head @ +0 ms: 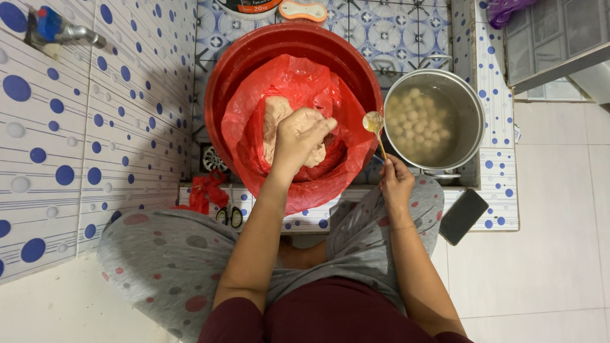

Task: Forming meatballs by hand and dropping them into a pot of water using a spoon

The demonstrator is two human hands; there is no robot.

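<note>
Left hand (304,133) is closed in a squeeze on the pale paste (279,117) inside the red-bag-lined basin (219,82), while right hand (395,181) pinches a spoon (375,127) upright between basin and water pot (438,117), within short reach of both.

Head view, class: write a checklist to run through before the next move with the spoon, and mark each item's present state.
1. Left hand grips pale paste in the red bag: ok.
2. Right hand holds spoon: ok.
3. Spoon bowl free of paste: cannot tell.
4. Metal pot holds water and balls: ok.
5. Phone clear of the pot: ok.
</note>
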